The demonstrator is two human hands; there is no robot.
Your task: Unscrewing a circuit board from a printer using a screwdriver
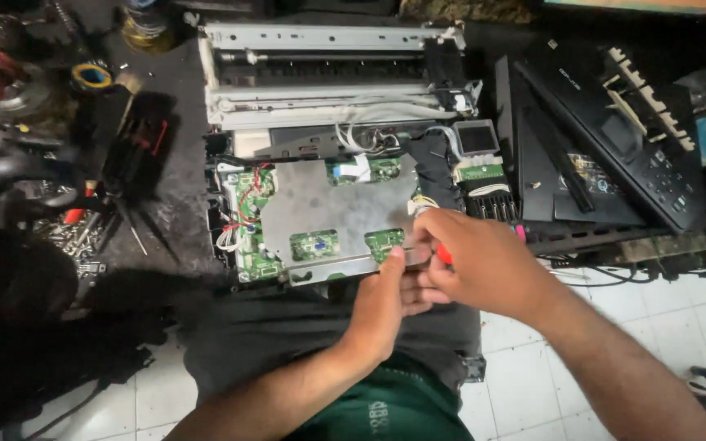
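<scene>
An opened printer chassis (332, 82) lies in front of me, with a grey metal shield plate (332, 208) over green circuit boards (251, 212). My right hand (475, 261) grips a red-handled screwdriver (444, 255) at the plate's near right corner, close to a small green board (384, 239). My left hand (386, 306) pinches the plate's front edge just beside it, touching the right hand. The screwdriver's tip is hidden by my fingers.
Black printer covers and a control panel (614, 139) lie to the right. Loose screws and screwdrivers (83, 229) sit on the dark mat at left, with a tape roll (91, 76) and a bottle (147, 24) farther back. White floor tiles (672, 318) show at lower right.
</scene>
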